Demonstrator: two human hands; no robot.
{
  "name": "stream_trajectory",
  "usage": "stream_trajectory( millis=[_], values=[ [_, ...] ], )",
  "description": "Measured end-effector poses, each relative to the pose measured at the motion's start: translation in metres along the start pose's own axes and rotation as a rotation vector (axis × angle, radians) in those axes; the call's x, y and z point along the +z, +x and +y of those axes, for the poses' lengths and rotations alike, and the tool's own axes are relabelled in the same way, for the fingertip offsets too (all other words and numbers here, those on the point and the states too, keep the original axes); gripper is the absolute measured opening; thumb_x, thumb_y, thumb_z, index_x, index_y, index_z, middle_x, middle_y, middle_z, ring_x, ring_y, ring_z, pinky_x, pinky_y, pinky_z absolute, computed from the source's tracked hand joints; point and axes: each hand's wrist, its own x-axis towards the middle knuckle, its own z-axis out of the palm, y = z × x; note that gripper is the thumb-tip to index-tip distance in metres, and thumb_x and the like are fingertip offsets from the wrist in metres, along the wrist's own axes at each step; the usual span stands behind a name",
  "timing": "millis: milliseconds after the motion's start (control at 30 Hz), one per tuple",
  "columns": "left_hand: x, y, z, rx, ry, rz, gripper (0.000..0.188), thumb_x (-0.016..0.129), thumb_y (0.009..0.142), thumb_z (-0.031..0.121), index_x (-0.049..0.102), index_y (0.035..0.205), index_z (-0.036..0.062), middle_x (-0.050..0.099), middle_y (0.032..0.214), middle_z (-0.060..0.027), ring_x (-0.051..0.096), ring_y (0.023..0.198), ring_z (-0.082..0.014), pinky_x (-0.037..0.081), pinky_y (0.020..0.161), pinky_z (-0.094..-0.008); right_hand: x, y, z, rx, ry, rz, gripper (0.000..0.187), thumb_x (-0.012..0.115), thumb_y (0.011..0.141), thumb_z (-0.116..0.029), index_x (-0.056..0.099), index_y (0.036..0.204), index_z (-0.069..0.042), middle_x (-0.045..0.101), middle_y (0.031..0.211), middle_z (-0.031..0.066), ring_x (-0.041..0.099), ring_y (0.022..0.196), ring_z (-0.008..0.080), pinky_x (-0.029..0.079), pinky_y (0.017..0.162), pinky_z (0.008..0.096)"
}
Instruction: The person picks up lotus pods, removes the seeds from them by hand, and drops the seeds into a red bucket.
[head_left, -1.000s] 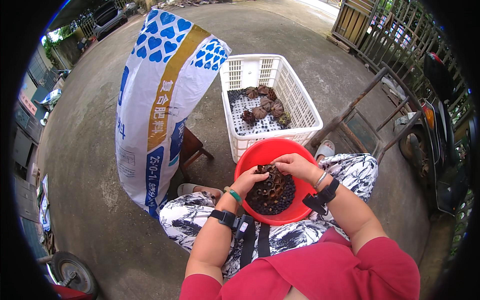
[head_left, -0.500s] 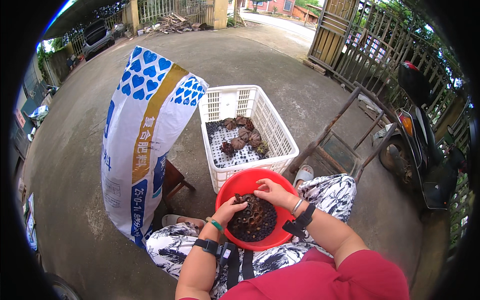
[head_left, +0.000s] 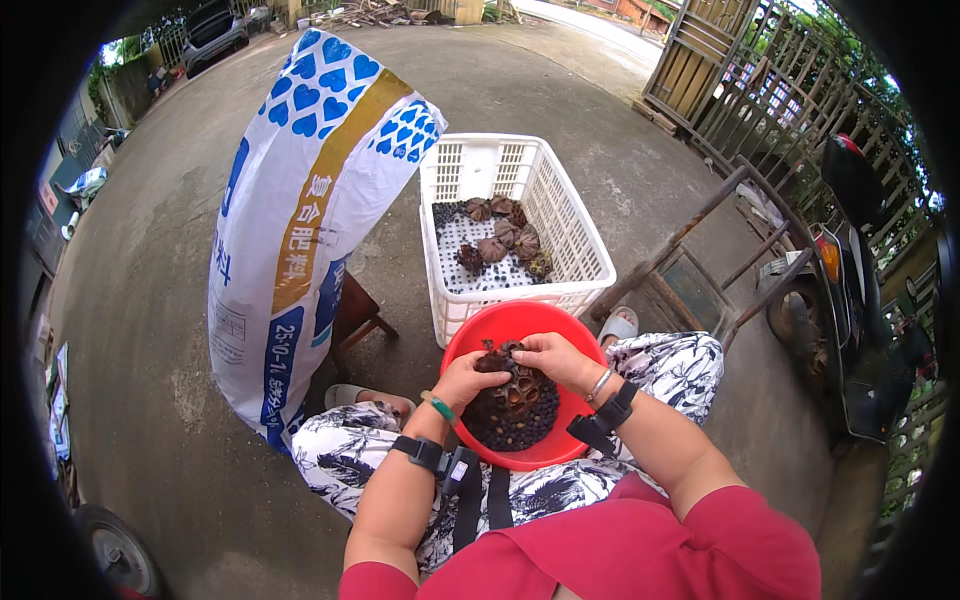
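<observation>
one: what is hiding here?

two: the left hand [head_left: 466, 383] is tucking most of its fingers out of sight behind the brown seed pod [head_left: 520, 394]. just its thumb is showing well, and it is lying on top.

one: what is the right hand [head_left: 556, 360] doing?

two: it is bending its fingers and touching the far right edge of the pod. the tips are bunching up so tight that nobody is able to tell if they are pinching a seed.

one: what else is getting covered?

two: the big white sack [head_left: 285, 215] is blocking part of the brown stool [head_left: 355, 308]. the red bowl [head_left: 492, 328] is hiding a near bit of the white crate [head_left: 572, 228]. the dark round edge is cutting off some of the wheel [head_left: 118, 552] at the bottom left.

one: so where is the pod sitting?

two: it is sitting between both hands, inside the bowl's rim, with small dark seeds [head_left: 530, 432] showing beside it. the left hand is gripping its left side. whether the pod is resting on the seeds or hanging just over them is staying hard to see.
</observation>
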Motion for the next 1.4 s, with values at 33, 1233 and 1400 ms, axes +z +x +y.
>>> stream_trajectory(
  millis=[33, 1233, 1400],
  values=[
    [-0.005, 0.000, 0.001, 0.022, 0.001, 0.015, 0.032, 0.066, 0.072, 0.002, 0.056, 0.102, -0.0004, 0.061, 0.095, -0.0055, 0.057, 0.086, -0.0130, 0.043, 0.080, -0.0252, 0.003, 0.003, 0.000, 0.037, 0.067, -0.007, 0.014, 0.056, 0.083, -0.012, 0.060, 0.087, 0.001, 0.060, 0.077, 0.0031, 0.055, 0.067, 0.0094, 0.045, 0.062, 0.0229],
    [-0.011, 0.009, -0.012, 0.099, 0.018, 0.273, 0.050, 0.059, 0.082, 0.031, 0.044, 0.119, 0.0006, 0.049, 0.115, -0.0046, 0.050, 0.100, -0.0139, 0.040, 0.083, -0.0276, 0.003, 0.010, 0.005, -0.078, -0.311, -0.079, 0.041, 0.069, 0.074, -0.022, 0.055, 0.105, 0.002, 0.061, 0.091, 0.0099, 0.057, 0.085, 0.0161, 0.045, 0.076, 0.0270],
    [-0.022, 0.006, -0.011, 0.057, 0.044, 0.365, 0.045, 0.063, 0.079, 0.025, 0.047, 0.116, 0.0052, 0.055, 0.106, -0.0019, 0.052, 0.093, -0.0099, 0.044, 0.071, -0.0245, 0.009, 0.005, 0.002, -0.037, 0.005, 0.169, 0.029, 0.065, 0.077, -0.016, 0.058, 0.097, 0.004, 0.062, 0.089, 0.0081, 0.057, 0.079, 0.0126, 0.046, 0.071, 0.0255]
  ],
)
